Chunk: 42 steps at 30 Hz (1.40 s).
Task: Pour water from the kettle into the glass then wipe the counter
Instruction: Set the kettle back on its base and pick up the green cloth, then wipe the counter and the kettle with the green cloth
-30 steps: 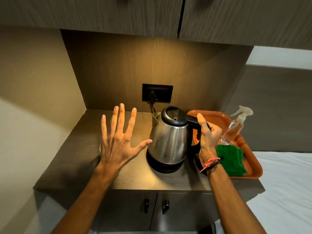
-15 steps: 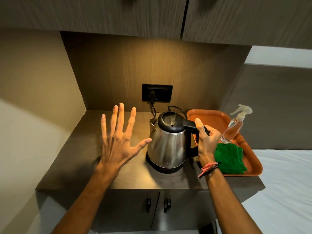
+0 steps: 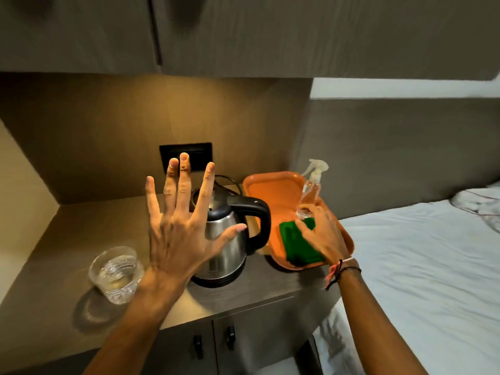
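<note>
The steel kettle (image 3: 230,239) with a black handle stands on its base on the grey-brown counter (image 3: 81,228). A clear glass (image 3: 116,274) holding water sits to its left near the front edge. My left hand (image 3: 181,228) is raised flat in front of the kettle with fingers spread, holding nothing. My right hand (image 3: 322,234), blurred by motion, reaches over the green cloth (image 3: 295,244) on the orange tray (image 3: 270,190); its fingertips touch the cloth without closing on it.
A clear spray bottle (image 3: 311,190) stands on the tray just behind my right hand. A black wall socket (image 3: 194,155) with the kettle's cord is behind. Upper cabinets hang overhead. A white bed (image 3: 419,266) borders the counter on the right.
My right hand let go of the kettle handle and moved right onto the green cloth. The view shifted, and the glass now shows beside my left hand, which stays raised.
</note>
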Tool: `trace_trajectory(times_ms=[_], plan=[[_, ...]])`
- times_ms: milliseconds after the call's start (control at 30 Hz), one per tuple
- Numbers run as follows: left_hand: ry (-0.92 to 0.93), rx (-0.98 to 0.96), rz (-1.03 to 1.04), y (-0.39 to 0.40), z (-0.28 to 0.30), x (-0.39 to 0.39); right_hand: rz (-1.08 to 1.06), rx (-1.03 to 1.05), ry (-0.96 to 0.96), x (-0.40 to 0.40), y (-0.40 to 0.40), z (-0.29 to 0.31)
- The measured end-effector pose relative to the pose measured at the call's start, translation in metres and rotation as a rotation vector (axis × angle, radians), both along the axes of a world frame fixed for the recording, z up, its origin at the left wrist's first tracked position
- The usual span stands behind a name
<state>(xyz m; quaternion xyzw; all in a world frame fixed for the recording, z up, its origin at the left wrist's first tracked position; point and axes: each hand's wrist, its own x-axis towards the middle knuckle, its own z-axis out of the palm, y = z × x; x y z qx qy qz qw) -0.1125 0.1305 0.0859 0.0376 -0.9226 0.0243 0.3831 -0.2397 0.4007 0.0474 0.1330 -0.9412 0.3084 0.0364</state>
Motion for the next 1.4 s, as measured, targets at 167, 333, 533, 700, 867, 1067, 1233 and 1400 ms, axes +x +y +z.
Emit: trace_trajectory(times_ms=[167, 333, 533, 700, 867, 1067, 1233, 1400], plan=[[0.055, -0.068, -0.054, 0.042, -0.009, -0.027, 0.243, 0.308, -0.222, -0.038, 0.033, -0.014], [0.074, -0.069, -0.083, 0.068, -0.020, -0.043, 0.358, 0.386, -0.384, -0.081, 0.030, -0.023], [0.061, -0.074, -0.071, 0.077, -0.017, -0.045, 0.338, 0.458, -0.401, -0.102, 0.027, -0.024], [0.113, -0.007, -0.156, 0.078, -0.006, -0.034, 0.226, 0.068, -0.218, -0.069, 0.054, 0.004], [0.122, 0.292, -0.348, 0.082, 0.011, -0.006, 0.196, -0.691, -0.105, -0.005, 0.047, 0.050], [0.024, 1.117, -0.522, 0.051, 0.028, 0.036, 0.357, -1.002, -0.212, 0.065, -0.030, 0.081], [0.035, 1.408, -0.577, 0.000, 0.027, 0.074, 0.435, -0.990, -0.310, 0.098, -0.103, 0.075], [0.087, 1.454, -0.486, -0.037, 0.021, 0.105, 0.475, -0.994, -0.462, 0.120, -0.145, 0.065]])
